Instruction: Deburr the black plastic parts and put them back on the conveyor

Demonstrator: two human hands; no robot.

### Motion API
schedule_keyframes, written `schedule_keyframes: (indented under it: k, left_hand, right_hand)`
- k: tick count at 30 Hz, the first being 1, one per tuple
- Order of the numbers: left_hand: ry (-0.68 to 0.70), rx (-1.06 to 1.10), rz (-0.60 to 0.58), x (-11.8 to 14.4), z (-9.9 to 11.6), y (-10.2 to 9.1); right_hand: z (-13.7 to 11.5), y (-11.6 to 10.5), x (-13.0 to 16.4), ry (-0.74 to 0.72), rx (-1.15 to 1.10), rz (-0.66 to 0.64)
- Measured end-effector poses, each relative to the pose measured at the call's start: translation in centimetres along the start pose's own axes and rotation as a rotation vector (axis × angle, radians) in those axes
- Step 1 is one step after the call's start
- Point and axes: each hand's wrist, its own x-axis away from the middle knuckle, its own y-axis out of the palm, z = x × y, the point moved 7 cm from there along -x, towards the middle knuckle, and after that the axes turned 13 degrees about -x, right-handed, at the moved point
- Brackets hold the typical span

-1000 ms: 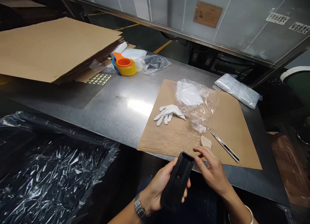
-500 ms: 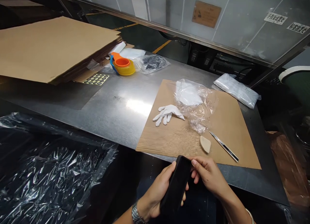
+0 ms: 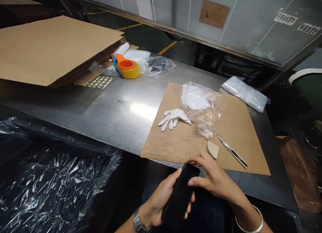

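A steel bench point(image 3: 120, 105) fills the frame. At bottom centre my left hand point(image 3: 161, 199) wraps the black case point(image 3: 179, 194); my right hand point(image 3: 213, 179) pinches its top edge. I judge I'm checking it, so turning needs a firm hold.

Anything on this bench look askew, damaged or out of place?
Nothing looks damaged or spilled. Loose bits lie about: a single white glove beside a crumpled clear bag on the cardboard sheet, with a thin metal blade lying bare. The left hand holds the black case; the right hand touches its top.
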Motion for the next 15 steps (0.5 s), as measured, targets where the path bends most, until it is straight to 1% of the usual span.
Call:
schedule_keyframes:
  k: [3, 7, 10, 12, 15]
  left_hand:
    - [0.014, -0.011, -0.064, -0.1, -0.2, 0.2]
    - [-0.033, -0.019, -0.141, -0.4, -1.2, 0.4]
    - [-0.083, -0.029, -0.157, -0.7, -1.8, 0.3]
    - [-0.101, -0.026, -0.15, -0.8, -1.9, 0.3]
    - [-0.082, -0.004, -0.126, -0.6, -1.4, 0.3]
  right_hand:
    - [-0.7, -0.1, -0.6, -0.026, 0.048, -0.003]
    - [-1.1, 0.2, -1.4, -0.092, 0.032, -0.022]
    - [-0.8, 0.3, -1.8, -0.087, -0.07, -0.055]
    - [-0.4, 0.2, -1.9, -0.062, -0.158, -0.051]
    - [0.8, -0.4, -1.8, 0.026, -0.306, 0.045]
